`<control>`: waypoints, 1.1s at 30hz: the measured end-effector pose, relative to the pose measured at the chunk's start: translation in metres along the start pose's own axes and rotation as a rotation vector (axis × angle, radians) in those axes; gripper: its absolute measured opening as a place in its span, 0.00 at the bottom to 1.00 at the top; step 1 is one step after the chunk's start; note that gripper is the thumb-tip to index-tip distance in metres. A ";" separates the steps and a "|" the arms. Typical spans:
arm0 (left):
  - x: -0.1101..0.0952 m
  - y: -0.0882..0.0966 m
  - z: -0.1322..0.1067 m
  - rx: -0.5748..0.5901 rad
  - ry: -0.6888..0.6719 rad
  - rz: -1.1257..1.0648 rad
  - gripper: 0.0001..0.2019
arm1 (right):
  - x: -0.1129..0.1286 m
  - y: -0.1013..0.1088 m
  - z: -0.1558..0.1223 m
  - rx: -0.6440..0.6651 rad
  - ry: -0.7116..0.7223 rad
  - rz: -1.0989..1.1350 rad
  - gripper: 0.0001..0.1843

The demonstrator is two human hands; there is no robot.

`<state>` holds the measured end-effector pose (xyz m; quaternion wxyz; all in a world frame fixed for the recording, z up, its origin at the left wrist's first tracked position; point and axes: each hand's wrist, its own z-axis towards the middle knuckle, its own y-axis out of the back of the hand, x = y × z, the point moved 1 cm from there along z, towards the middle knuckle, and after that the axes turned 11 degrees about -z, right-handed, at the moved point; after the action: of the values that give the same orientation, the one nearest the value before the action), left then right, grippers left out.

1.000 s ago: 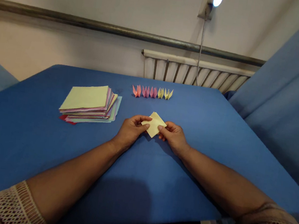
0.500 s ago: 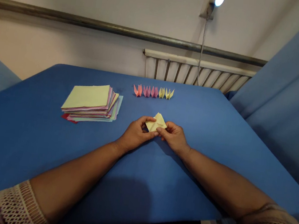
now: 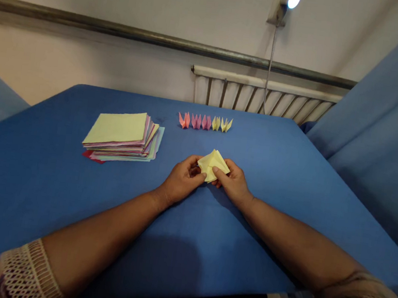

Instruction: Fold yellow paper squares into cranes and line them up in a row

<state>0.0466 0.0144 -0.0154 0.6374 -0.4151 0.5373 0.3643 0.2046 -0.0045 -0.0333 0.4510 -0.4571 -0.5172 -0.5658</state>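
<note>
Between my hands is a folded yellow paper (image 3: 212,163), roughly diamond-shaped, with a raised fold down its middle. My left hand (image 3: 183,178) grips its left corner, thumb at the lower left edge and fingers behind. On the other side my right hand (image 3: 233,180) pinches it, the thumb lying across the front and the fingertips mostly hidden behind the paper. Both hands are held just above the blue table (image 3: 153,270).
A stack of coloured paper sheets (image 3: 117,128), yellow on top, lies to the left. Several folded paper cranes (image 3: 206,122) in orange, pink-purple and yellow stand in a row at the back. Behind the table are a radiator (image 3: 246,94) and a cable (image 3: 271,56); a blue curtain (image 3: 384,105) hangs at right.
The yellow paper has shifted slightly right and its front faces look more spread. My left thumb has moved to its lower left edge, and my left index finger has slipped behind it.
</note>
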 end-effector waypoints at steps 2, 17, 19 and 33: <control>0.001 -0.002 -0.001 0.019 0.003 0.005 0.20 | -0.002 0.000 -0.001 -0.051 0.037 -0.080 0.12; -0.007 0.003 -0.001 -0.285 -0.050 0.434 0.06 | -0.002 0.000 -0.006 -0.128 0.201 -0.437 0.05; -0.008 0.004 0.001 -0.301 -0.029 0.462 0.05 | -0.006 0.000 -0.004 -0.132 0.181 -0.383 0.06; -0.001 0.006 0.003 -0.223 -0.064 0.406 0.05 | -0.008 0.000 -0.003 -0.073 0.241 -0.255 0.18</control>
<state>0.0425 0.0195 -0.0149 0.5179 -0.3545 0.5457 0.5553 0.2061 -0.0075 -0.0416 0.4174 -0.3328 -0.4921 -0.6876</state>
